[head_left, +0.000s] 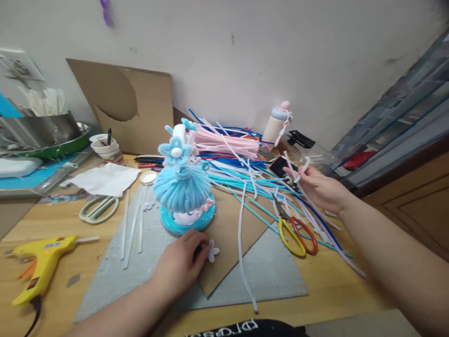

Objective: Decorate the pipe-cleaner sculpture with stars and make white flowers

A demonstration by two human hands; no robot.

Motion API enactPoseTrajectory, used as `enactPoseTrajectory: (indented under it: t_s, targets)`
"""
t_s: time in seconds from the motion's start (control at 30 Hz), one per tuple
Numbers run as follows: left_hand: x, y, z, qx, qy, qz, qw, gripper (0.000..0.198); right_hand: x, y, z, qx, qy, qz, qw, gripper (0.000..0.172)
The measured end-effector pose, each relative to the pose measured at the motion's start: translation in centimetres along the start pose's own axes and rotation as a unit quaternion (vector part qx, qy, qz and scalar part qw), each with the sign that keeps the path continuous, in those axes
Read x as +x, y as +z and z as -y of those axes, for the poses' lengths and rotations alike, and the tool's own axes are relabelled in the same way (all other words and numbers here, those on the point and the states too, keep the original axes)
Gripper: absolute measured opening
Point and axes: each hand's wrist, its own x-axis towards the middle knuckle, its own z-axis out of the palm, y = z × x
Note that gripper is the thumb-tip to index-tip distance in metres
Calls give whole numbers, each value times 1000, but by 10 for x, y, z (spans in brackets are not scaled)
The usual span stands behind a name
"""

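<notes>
My left hand [182, 264] is closed, pinching a small white pipe-cleaner flower [213, 251] low over the cardboard piece. Just beyond it stands a blue fuzzy ornament [182, 189], with a pleated shade shape, a flower on top and a round base. To the right, my right hand [326, 189] grips a bent white pipe cleaner [306, 164] between its fingers, above a spread of loose stems. A long pale pipe cleaner [240, 238] lies between my hands. Scissors with yellow and red handles [296, 234] rest below my right hand.
A yellow glue gun [45, 262] and green-handled scissors [99, 209] lie at left. Clear glue sticks [131, 229] rest on the grey mat [105, 276]. Behind are pink pipe cleaners [228, 142], a bottle [275, 124], a cardboard sheet [154, 103] and a metal pot [42, 133].
</notes>
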Motion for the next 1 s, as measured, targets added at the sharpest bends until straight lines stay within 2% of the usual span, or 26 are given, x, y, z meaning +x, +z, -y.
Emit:
enactPoseTrajectory:
  t_s: [0.17, 0.33, 0.47, 0.6, 0.7, 0.8, 0.9, 0.97, 1.0]
  targets:
    - [-6, -4, 1, -39, 3, -55, 998, 17, 9, -3, 7, 9, -20, -66, 998, 15]
    - [-9, -5, 4, -76, 14, -86, 993, 14, 11, -2, 3, -34, 91, -82, 992, 13]
    - [-9, -7, 5, -93, 27, -108, 989, 14, 8, 4, -4, -42, 60, -134, 988, 16]
    - [-10, -11, 4, -102, 31, -114, 988, 14, -5, 19, 0, -48, 65, -117, 990, 20]
    - [-10, -12, 2, -124, 24, -116, 985, 15, -31, 43, 4, -55, 57, -59, 995, 19]
    - [-9, -11, 0, -211, 11, -95, 973, 18, -72, 82, -3, -69, 101, 64, 990, 18]
    - [-11, -9, -2, -282, 25, -71, 956, 36, -112, 126, -18, -87, 180, 249, 948, 19]
    - [-13, -9, -1, -265, 58, -74, 960, 44, -128, 150, -26, -76, 199, 300, 930, 20]
    - [-14, -9, -1, -242, 81, -83, 963, 41, -132, 160, -30, -68, 207, 311, 925, 20]
